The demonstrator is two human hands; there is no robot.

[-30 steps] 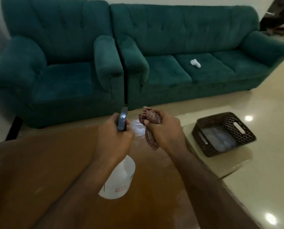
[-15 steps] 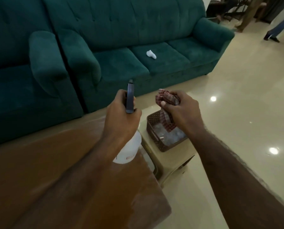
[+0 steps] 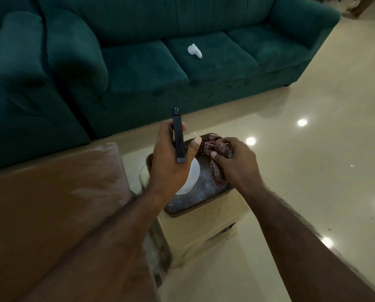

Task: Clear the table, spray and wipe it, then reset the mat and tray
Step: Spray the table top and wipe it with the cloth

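My left hand (image 3: 171, 162) grips a spray bottle (image 3: 179, 136) by its dark trigger head; the white body (image 3: 192, 177) hangs below the hand, inside or just over the dark woven tray (image 3: 195, 200). My right hand (image 3: 234, 164) is closed on a crumpled red checked cloth (image 3: 217, 147), also over the tray. The tray sits on a beige mat (image 3: 204, 227) on the floor, to the right of the brown table (image 3: 51, 203). The tabletop shows a wet sheen near its far right corner.
A teal sofa (image 3: 182, 68) and matching armchair (image 3: 18, 83) stand behind the table. A small white object (image 3: 195, 50) lies on a sofa cushion. Glossy cream floor (image 3: 313, 149) spreads to the right.
My view swung right and down. Both hands moved off the table, carrying bottle and cloth rightwards, and now hover over the tray on the floor.
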